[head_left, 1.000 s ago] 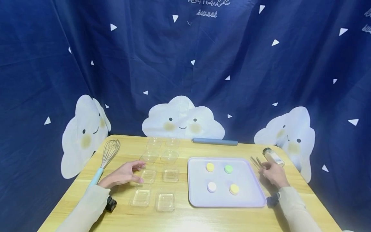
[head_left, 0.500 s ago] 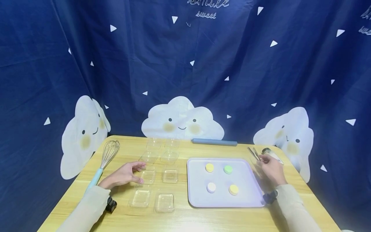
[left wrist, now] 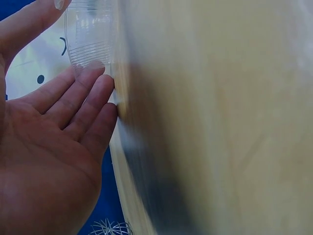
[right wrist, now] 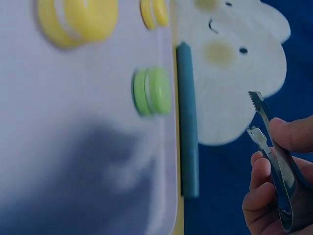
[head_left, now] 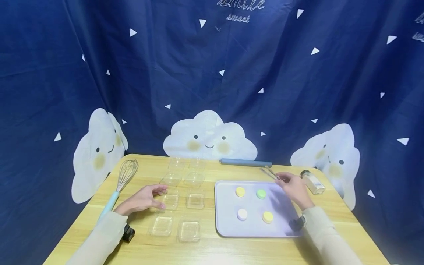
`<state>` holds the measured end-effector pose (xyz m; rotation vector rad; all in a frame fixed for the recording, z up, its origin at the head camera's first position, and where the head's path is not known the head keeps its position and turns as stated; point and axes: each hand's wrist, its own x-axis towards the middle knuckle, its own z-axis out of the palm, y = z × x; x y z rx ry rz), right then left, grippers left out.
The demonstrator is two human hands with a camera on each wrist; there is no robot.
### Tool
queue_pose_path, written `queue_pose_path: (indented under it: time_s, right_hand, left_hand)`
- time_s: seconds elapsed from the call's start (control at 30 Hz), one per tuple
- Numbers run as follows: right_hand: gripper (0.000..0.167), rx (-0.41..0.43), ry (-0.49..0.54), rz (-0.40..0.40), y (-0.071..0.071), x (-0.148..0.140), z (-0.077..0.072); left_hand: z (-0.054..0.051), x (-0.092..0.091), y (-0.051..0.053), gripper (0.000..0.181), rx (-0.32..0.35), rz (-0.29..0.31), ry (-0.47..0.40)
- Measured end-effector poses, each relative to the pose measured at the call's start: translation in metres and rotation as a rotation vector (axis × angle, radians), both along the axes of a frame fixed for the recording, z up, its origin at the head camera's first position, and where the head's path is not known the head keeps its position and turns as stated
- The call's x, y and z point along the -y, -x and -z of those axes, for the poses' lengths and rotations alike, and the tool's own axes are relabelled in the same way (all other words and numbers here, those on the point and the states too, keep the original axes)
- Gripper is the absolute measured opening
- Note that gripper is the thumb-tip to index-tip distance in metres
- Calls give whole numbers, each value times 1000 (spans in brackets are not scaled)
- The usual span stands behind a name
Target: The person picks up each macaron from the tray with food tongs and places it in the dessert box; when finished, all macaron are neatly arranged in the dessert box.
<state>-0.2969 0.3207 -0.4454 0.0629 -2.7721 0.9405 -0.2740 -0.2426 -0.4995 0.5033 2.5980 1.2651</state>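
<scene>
- Metal tongs [right wrist: 287,183] sit pinched in the right hand [head_left: 296,187] on my feed, thumb along one arm and fingers curled against the other. Their toothed tips stand apart, pointing toward 10 o'clock in the head view.
- I have that hand above the 2 o'clock corner of a pale lilac tray [head_left: 226,204], its shadow falling there.
- I see the left hand [head_left: 143,199] with fingers extended and thumb spread well apart, gripping nothing. A clear container [head_left: 170,201] is at its 3 o'clock; I cannot tell whether the fingertips touch it.
- On the tray I count four macarons: a green one [head_left: 261,194] just past 12 o'clock, a yellow one [head_left: 240,191] between 10 and 11, a pale pink one [head_left: 242,214] near 8, another yellow one [head_left: 267,217] near 4.
- Farther out, I find a dark-capped jar [head_left: 313,183] between 2 and 3 o'clock of the right hand, a blue rod [head_left: 246,162] beyond the tray at 12, and a whisk [head_left: 112,200], wire head at the left hand's 11.
</scene>
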Motion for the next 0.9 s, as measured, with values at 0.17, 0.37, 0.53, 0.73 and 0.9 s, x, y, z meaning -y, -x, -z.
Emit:
queue_pose_path:
  time_s: [0.17,0.37,0.53,0.73,0.9]
  right_hand:
    - [33,-22,-19,-39,-1,17,0]
    - [31,-18,-46,-102,-3,35,1]
    - [29,-4,-56,-146,-6,48,5]
    - [25,11,-103,-166,-9,60,10]
    - [24,8,-186,-157,-10,64,18]
  left_hand:
    - [-1,-1,0,80,-15,21,-12]
    - [-1,-1,1,79,5,0,-1]
    - [0,-1,1,79,11,-13,3]
    - [1,-1,2,79,6,-11,11]
    - [0,-1,2,79,7,-13,13]
